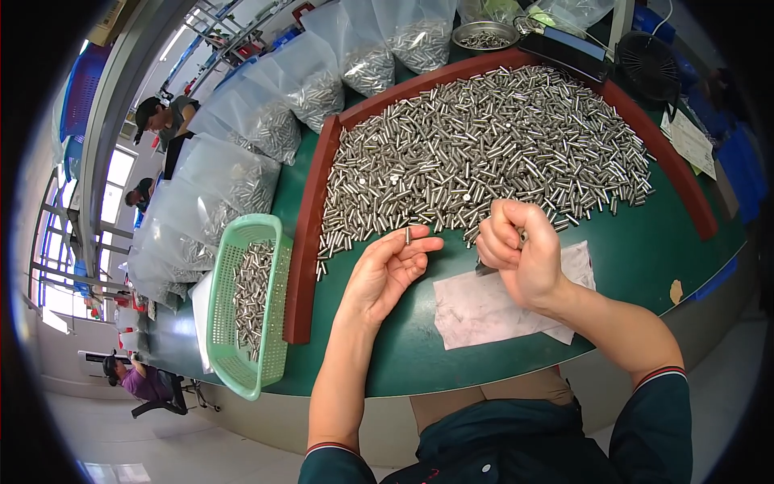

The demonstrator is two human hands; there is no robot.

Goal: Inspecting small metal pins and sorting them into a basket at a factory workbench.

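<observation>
Between the thumb and fingertips of my left hand (389,273) is a short metal pin (408,235), held upright. My right hand (520,252) is curled into a fist to the right, above a stained white cloth (472,316). What its fingers hold is hidden; a small dark patch shows just below them. Both hands are at the near edge of a wide heap of loose metal pins (492,145) on the green tabletop (403,355). More pins (254,294) lie inside a light green plastic basket (275,343) to the left.
A dark red barrier (308,234) borders the heap at left, back and right. Clear bags of metal pieces (313,87) line the far left. At the back are a metal bowl (485,35), a black fan (647,66) and papers (689,143). Other people (153,383) are farther off, left.
</observation>
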